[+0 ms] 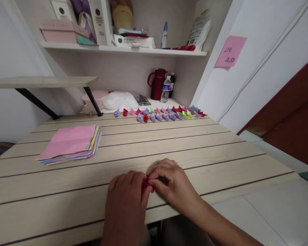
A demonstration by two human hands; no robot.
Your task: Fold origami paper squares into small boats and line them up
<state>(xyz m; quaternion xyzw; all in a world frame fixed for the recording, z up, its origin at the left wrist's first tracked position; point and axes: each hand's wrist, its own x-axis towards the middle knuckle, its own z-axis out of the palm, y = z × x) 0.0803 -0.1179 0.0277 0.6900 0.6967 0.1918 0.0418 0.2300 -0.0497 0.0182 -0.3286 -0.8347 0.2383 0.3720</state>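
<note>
The small red piece (pixel 145 182) lies between the two hands, just above the near edge of the desk (pixel 220 147). The relation that matters is a sideways one: the left hand (pixel 125 194) meets the piece from its left, the right hand (pixel 173 184) from its right, and neither is clearly nearer — both touch it.

The right grip is together, thumb and forefinger pinched on the piece's right side, with an open gap between them further back toward the palm. The left grip appears clamped on the other side, thumb and curled forefinger around it (the back of that hand hides most of the contact). A little red shows in the slot between the two sets of fingertips, and a small bit pokes out below the right thumb, toward the person.

Its long axis I cannot tell — too much is covered. The right forearm comes in slantwise from the lower right, while the left hand points almost straight away from the person. The stack of paper (pixel 69 140) sits well apart, beyond and left of the hands; the rows of folded shapes (pixel 152 118) stand along the far edge.
</note>
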